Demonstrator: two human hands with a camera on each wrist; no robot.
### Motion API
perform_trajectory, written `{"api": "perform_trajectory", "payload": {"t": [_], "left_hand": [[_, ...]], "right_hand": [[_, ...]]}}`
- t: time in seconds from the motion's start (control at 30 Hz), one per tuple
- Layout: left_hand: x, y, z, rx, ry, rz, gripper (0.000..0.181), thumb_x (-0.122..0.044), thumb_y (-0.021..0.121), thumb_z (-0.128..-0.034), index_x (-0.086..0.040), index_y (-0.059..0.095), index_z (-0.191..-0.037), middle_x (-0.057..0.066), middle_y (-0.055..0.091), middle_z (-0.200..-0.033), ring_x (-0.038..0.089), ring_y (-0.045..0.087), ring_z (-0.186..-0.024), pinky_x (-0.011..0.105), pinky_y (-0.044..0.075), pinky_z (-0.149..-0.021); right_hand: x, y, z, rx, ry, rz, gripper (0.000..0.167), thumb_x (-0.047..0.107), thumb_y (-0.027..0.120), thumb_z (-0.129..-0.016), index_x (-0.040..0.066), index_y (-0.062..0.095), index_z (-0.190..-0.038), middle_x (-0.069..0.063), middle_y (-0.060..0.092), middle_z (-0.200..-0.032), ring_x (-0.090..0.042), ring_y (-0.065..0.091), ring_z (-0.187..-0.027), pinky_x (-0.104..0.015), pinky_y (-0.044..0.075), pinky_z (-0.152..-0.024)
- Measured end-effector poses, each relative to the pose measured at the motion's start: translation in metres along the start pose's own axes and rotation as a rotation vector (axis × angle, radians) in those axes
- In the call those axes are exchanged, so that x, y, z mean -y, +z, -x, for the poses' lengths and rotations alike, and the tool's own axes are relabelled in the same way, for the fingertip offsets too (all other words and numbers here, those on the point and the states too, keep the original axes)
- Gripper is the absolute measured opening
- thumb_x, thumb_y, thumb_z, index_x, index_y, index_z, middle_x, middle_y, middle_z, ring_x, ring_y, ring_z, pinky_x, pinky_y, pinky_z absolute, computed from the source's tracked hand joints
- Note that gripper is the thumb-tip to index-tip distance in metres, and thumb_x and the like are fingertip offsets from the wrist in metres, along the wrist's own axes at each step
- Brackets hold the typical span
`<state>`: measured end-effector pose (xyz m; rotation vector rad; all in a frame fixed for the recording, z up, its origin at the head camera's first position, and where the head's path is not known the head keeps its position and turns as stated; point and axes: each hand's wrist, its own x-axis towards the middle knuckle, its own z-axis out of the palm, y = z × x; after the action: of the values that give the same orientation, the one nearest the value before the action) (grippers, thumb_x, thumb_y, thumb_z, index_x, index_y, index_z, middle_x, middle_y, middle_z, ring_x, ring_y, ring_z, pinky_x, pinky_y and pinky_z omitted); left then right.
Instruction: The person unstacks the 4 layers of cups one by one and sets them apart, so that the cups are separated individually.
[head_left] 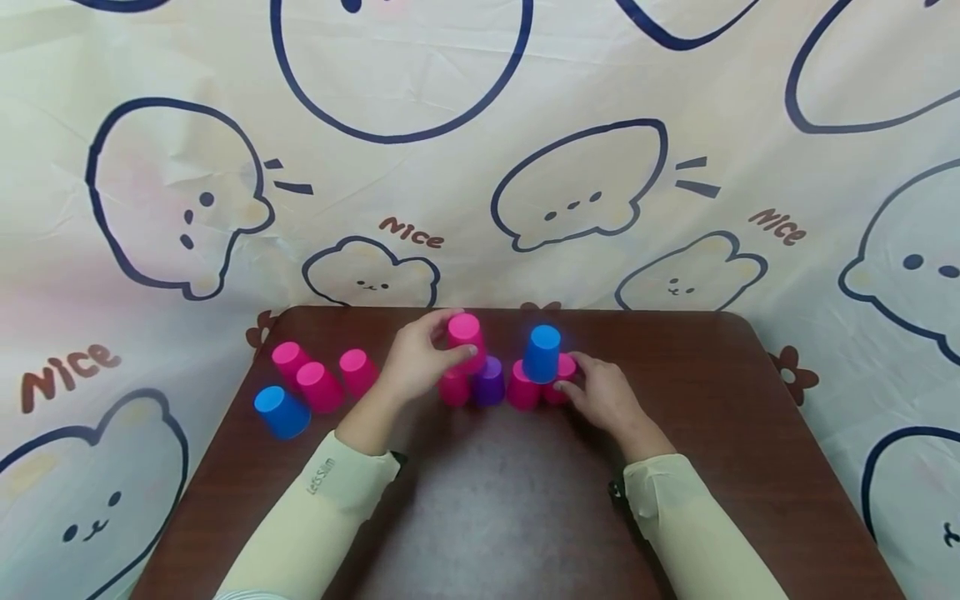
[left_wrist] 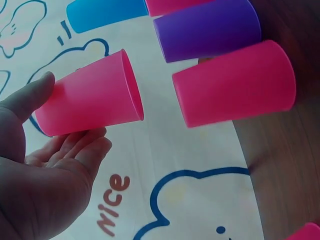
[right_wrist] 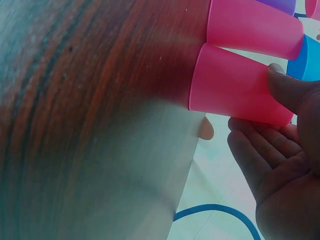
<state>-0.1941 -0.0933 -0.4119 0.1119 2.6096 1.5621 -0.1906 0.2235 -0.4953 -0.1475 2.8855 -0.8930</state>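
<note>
Left grip is pinching a raised pink cup, rim down, and from the head view it's hovering above the lower pink cup and the purple cup, which are standing upside down on the bench. Right grip is holding the outer pink cup, one of two supports for the blue cup; a sideways tug could be pulling it away from the inner pink cup and dropping the blue one, I'm guessing. Over in the left wrist view, a gap is showing between the raised cup's rim and the tops below, so coming down off-centre or tilted could be tipping the purple one or leaving that rim hanging. Right wrist view's showing the right grip clasping high, with blue sitting right beside it, so a sloppy release could be bumping that loose.
</note>
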Motion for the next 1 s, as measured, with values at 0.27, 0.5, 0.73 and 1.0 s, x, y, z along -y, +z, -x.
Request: {"api": "perform_trajectory", "payload": {"t": [0.27,0.5,0.73,1.0], "left_hand": [[0.011,-0.023,0.009,-0.034,-0.037,0.035,0.072,-0.032,0.086,-0.0861,-0.024,0.055,-0.150,0.003,0.058,-0.148,0.029,0.054,-0.139,0.047,0.055,-0.102],[0.021,-0.039,0.018,-0.064,-0.089,0.029,0.076,-0.036,0.087,-0.0847,-0.026,0.052,-0.152,0.003,0.058,-0.148,0.031,0.054,-0.138,0.046,0.057,-0.098],[0.031,-0.048,0.027,-0.095,-0.104,0.017,0.081,-0.039,0.088,-0.0828,-0.025,0.050,-0.153,0.002,0.055,-0.150,0.033,0.053,-0.138,0.045,0.057,-0.098],[0.041,-0.058,0.036,-0.132,-0.130,0.018,0.085,-0.039,0.089,-0.0823,-0.024,0.048,-0.155,0.005,0.053,-0.153,0.035,0.051,-0.139,0.046,0.057,-0.097]], "right_hand": [[0.000,0.001,-0.002,-0.002,-0.001,0.013,0.071,0.036,0.077,-0.095,0.012,0.047,-0.154,-0.016,0.060,-0.143,-0.042,0.057,-0.131,-0.058,0.050,-0.105],[0.000,0.002,0.000,-0.013,0.004,0.024,0.072,0.036,0.078,-0.094,0.011,0.046,-0.154,-0.017,0.060,-0.143,-0.042,0.057,-0.131,-0.059,0.049,-0.105],[-0.001,0.003,0.001,-0.008,0.007,0.012,0.072,0.035,0.078,-0.094,0.012,0.046,-0.154,-0.016,0.060,-0.143,-0.042,0.058,-0.131,-0.059,0.050,-0.105],[-0.001,0.002,0.002,-0.025,-0.012,0.015,0.072,0.036,0.078,-0.094,0.013,0.047,-0.154,-0.014,0.061,-0.142,-0.041,0.060,-0.127,-0.056,0.053,-0.102]]}}
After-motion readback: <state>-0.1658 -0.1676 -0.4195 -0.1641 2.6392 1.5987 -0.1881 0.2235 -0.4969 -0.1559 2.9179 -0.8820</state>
